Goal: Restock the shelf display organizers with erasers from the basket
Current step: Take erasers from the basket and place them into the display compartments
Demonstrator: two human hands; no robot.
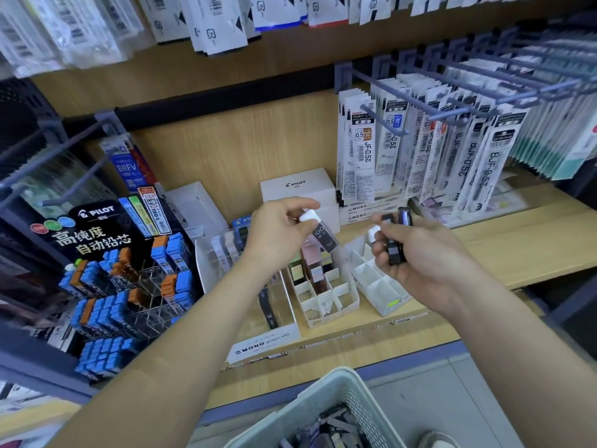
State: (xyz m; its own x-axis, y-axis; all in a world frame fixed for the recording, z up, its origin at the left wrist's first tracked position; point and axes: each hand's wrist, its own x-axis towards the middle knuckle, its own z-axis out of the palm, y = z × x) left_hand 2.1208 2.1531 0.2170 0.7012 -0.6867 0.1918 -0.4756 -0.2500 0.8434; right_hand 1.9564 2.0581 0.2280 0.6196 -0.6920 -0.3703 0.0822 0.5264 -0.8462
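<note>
Filling is only partly done: the middle organizer (334, 314) has erasers in its back slots only, and the right organizer (386, 305) looks nearly bare. The left hand (277, 236) pinches one eraser (324, 237) above them. The right hand (423, 266) grips a small bunch (395, 252) nearby, and more lie in the basket (324, 394).

The person's left hand (274, 234) and right hand (426, 257) are bare, as are both wrists. The left forearm (193, 318) and right forearm (517, 334) show as uncovered skin along their whole visible length, down to the lower edge of the view. Both forearms look slim and smooth. The fingernails are too blurred to describe.
</note>
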